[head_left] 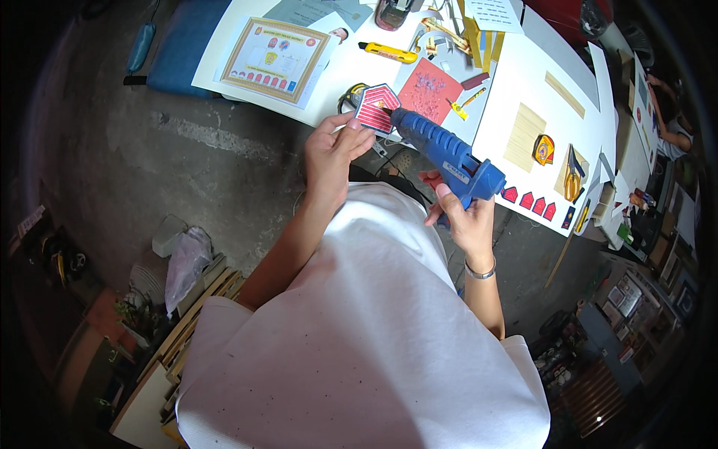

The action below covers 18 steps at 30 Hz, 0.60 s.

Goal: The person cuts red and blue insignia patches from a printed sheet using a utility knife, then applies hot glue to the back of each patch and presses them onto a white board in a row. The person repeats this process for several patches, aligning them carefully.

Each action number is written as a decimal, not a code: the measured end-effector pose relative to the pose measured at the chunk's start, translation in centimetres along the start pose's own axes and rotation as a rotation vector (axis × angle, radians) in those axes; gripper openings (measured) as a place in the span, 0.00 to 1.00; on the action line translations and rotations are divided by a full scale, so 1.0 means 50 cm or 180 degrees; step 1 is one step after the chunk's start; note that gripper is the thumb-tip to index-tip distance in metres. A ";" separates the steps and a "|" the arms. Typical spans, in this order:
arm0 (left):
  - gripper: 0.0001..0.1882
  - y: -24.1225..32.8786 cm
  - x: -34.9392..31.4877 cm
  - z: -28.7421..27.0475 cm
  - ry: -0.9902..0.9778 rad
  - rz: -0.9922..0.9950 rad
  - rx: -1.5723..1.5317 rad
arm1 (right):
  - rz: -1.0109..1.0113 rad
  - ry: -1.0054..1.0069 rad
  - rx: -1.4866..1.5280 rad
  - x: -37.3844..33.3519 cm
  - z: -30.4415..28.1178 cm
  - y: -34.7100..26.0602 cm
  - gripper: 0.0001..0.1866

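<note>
My left hand pinches a small red patch with white stripes and a dark border, shaped like a pointed shield. In my right hand is a blue hot glue gun, with fingers wrapped about its handle near the red trigger. The gun's dark nozzle reaches the face of the patch; whether it touches cannot be made out. Behind the patch, a round black-and-yellow item is partly hidden. Several smaller red patches lie in a row along the table's near edge, to the right of the gun.
On the white table lie a framed certificate, a yellow utility knife, a speckled red sheet, a black-and-yellow badge and yellow-handled scissors. A blue seat stands at left. Another person is at far right.
</note>
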<state>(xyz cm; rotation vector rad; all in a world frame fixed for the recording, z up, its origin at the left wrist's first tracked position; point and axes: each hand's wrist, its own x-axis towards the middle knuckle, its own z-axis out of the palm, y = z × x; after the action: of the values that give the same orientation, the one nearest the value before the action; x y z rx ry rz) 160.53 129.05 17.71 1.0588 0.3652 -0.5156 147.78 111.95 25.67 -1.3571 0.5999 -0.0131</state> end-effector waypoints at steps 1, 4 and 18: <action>0.14 0.002 -0.001 0.002 -0.0060 0.0007 0.0059 | 0.0006 -0.0019 -0.0045 0.004 0.002 -0.002 0.20; 0.14 0.007 -0.002 0.004 -0.0145 -0.0003 0.0210 | 0.0129 0.0006 -0.0118 0.011 0.005 -0.009 0.18; 0.14 0.012 0.001 0.007 -0.0288 0.0110 0.0182 | 0.0272 0.0083 -0.0188 0.027 0.012 -0.019 0.16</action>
<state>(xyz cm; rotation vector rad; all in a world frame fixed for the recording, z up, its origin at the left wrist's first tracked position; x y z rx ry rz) 160.89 128.96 18.28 1.0911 0.2532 -0.5439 149.49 111.78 26.06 -1.3891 0.6843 0.0565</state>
